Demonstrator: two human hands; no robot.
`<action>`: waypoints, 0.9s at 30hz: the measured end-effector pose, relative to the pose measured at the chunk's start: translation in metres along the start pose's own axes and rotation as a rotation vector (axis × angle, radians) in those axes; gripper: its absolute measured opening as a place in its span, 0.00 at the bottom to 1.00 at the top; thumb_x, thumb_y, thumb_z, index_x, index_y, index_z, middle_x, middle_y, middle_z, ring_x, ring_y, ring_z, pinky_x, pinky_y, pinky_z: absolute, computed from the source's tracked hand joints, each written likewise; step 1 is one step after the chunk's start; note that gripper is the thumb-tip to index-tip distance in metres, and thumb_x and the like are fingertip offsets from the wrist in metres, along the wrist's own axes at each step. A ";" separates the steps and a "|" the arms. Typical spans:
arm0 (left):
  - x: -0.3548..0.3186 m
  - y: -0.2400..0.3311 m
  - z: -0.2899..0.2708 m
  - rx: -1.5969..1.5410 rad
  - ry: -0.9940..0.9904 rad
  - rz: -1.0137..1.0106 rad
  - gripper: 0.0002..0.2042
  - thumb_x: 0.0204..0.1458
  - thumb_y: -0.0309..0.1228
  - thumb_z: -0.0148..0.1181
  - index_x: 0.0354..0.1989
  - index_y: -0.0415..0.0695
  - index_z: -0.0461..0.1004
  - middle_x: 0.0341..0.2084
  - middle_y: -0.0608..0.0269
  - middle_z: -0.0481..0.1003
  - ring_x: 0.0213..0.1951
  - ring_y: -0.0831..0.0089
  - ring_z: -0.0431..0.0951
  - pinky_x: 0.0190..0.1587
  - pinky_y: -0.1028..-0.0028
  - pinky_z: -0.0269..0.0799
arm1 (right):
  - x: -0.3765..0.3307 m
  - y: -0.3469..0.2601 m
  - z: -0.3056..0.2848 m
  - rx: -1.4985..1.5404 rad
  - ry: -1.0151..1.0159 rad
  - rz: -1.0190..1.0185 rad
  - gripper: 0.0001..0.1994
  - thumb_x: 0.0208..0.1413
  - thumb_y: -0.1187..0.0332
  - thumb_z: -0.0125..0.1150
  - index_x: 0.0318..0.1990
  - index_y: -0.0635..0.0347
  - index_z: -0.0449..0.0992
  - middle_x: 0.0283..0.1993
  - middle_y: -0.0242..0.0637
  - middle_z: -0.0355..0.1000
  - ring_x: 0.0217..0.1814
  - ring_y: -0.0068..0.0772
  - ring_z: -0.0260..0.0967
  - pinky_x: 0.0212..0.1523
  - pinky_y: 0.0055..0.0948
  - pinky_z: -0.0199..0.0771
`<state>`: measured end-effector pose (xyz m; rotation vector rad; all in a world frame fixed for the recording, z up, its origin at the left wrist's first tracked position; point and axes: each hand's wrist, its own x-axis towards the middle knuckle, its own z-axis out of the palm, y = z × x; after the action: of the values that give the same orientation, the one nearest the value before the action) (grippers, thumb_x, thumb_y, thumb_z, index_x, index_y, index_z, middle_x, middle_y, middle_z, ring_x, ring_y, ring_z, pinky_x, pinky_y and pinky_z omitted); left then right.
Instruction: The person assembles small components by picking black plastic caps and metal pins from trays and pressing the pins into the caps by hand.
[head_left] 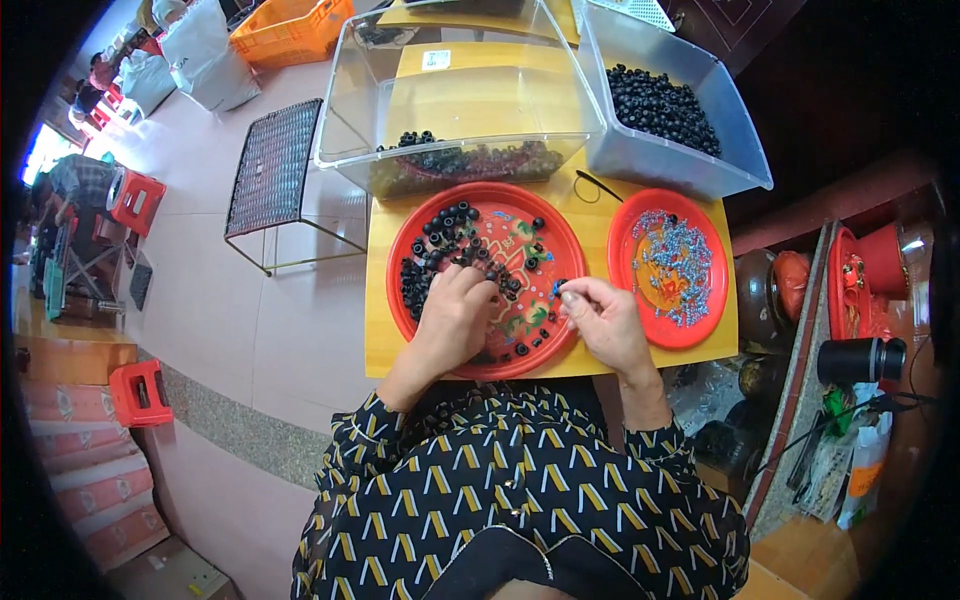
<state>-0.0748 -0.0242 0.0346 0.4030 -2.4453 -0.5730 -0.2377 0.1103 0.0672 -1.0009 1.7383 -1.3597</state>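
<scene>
A large round red tray (pixel 572 240) with a printed pattern lies before me on the yellow table. Black ring-like parts (pixel 455 222) are heaped along its left side, with a few scattered on the right. My left hand (pixel 457 315) reaches into this heap, fingers curled down; whatever they hold is hidden. Over the tray's right rim, the thumb and forefinger of my right hand (pixel 607 322) pinch a small dark piece with a blue spot (pixel 557 288). Right of that hand, a smaller red plate (pixel 621 265) holds many tiny silvery-blue pieces (pixel 680 262).
Behind the tray stand two clear plastic bins, the left bin (pixel 480 90) with some black parts at its bottom, the right bin (pixel 725 178) fuller. A thin black loop (pixel 598 184) lies between them and the plate. A woven stool (pixel 272 165) stands left of the table (pixel 385 345).
</scene>
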 end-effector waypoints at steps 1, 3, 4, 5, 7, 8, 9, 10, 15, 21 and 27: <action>-0.001 0.002 -0.005 0.004 -0.004 0.001 0.04 0.39 0.24 0.57 0.25 0.40 0.71 0.26 0.61 0.67 0.32 0.69 0.67 0.33 0.70 0.63 | -0.001 0.000 0.006 0.086 -0.063 0.054 0.06 0.53 0.73 0.52 0.36 0.66 0.71 0.25 0.28 0.69 0.23 0.13 0.63 0.24 0.15 0.64; -0.009 0.012 -0.019 -0.881 -0.050 -0.506 0.06 0.45 0.22 0.56 0.32 0.37 0.71 0.30 0.66 0.69 0.33 0.76 0.71 0.35 0.76 0.68 | -0.003 -0.003 0.017 0.183 -0.177 0.106 0.08 0.56 0.69 0.50 0.37 0.66 0.71 0.26 0.31 0.70 0.23 0.15 0.64 0.25 0.14 0.65; -0.019 0.011 -0.020 -1.292 -0.024 -0.684 0.08 0.51 0.23 0.52 0.39 0.36 0.70 0.33 0.68 0.70 0.35 0.80 0.71 0.38 0.80 0.70 | -0.004 -0.005 0.021 0.211 -0.225 0.109 0.09 0.56 0.68 0.50 0.37 0.65 0.71 0.26 0.31 0.69 0.23 0.15 0.64 0.24 0.14 0.65; -0.024 0.014 -0.022 -1.281 -0.018 -0.692 0.08 0.51 0.23 0.52 0.39 0.36 0.70 0.33 0.68 0.70 0.35 0.80 0.71 0.38 0.80 0.70 | -0.004 -0.006 0.026 0.239 -0.274 0.113 0.10 0.57 0.67 0.49 0.36 0.65 0.71 0.25 0.31 0.69 0.22 0.15 0.63 0.24 0.14 0.65; -0.028 0.016 -0.018 -1.533 0.096 -0.705 0.08 0.52 0.23 0.51 0.39 0.36 0.69 0.33 0.67 0.71 0.35 0.80 0.72 0.39 0.80 0.69 | -0.005 -0.001 0.034 0.254 -0.302 0.098 0.11 0.57 0.65 0.48 0.36 0.65 0.70 0.24 0.30 0.68 0.22 0.15 0.63 0.24 0.14 0.65; -0.030 0.022 -0.020 -1.557 0.126 -0.727 0.09 0.52 0.24 0.51 0.40 0.35 0.69 0.33 0.64 0.71 0.35 0.79 0.72 0.40 0.80 0.68 | -0.006 0.001 0.039 0.267 -0.328 0.082 0.12 0.58 0.63 0.47 0.36 0.64 0.69 0.24 0.30 0.67 0.22 0.14 0.63 0.23 0.14 0.65; -0.034 0.025 -0.020 -1.540 0.133 -0.752 0.09 0.52 0.26 0.51 0.40 0.36 0.68 0.33 0.65 0.71 0.35 0.79 0.71 0.40 0.80 0.67 | -0.005 0.000 0.042 0.268 -0.331 0.078 0.12 0.58 0.63 0.47 0.36 0.64 0.69 0.24 0.30 0.67 0.22 0.14 0.63 0.23 0.14 0.65; -0.036 0.027 -0.020 -1.543 0.146 -0.742 0.09 0.52 0.27 0.51 0.40 0.35 0.69 0.33 0.65 0.70 0.35 0.79 0.70 0.40 0.80 0.66 | -0.005 -0.001 0.046 0.257 -0.351 0.088 0.13 0.58 0.61 0.47 0.36 0.64 0.69 0.24 0.30 0.67 0.22 0.15 0.63 0.23 0.14 0.65; -0.034 0.043 -0.020 -1.351 0.179 -0.650 0.08 0.52 0.26 0.50 0.36 0.34 0.70 0.32 0.63 0.69 0.36 0.76 0.68 0.41 0.78 0.63 | -0.010 -0.006 0.065 0.236 -0.324 0.003 0.11 0.56 0.64 0.50 0.32 0.64 0.69 0.23 0.27 0.64 0.25 0.15 0.60 0.25 0.18 0.62; -0.039 0.051 -0.028 -0.693 0.143 -0.455 0.08 0.49 0.21 0.49 0.37 0.33 0.71 0.32 0.58 0.69 0.36 0.71 0.69 0.41 0.75 0.63 | -0.012 0.002 0.062 0.200 -0.399 -0.082 0.12 0.57 0.62 0.48 0.29 0.61 0.68 0.21 0.25 0.63 0.21 0.12 0.59 0.21 0.15 0.61; -0.038 0.048 -0.030 -0.622 0.152 -0.256 0.10 0.45 0.17 0.53 0.38 0.35 0.71 0.29 0.56 0.69 0.33 0.69 0.69 0.36 0.76 0.65 | -0.015 -0.005 0.058 0.335 -0.459 0.016 0.14 0.57 0.62 0.48 0.25 0.61 0.68 0.18 0.23 0.62 0.18 0.12 0.58 0.18 0.15 0.58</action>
<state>-0.0344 0.0238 0.0617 0.4735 -1.9495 -1.3071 -0.1793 0.0980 0.0615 -1.0066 1.1355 -1.2381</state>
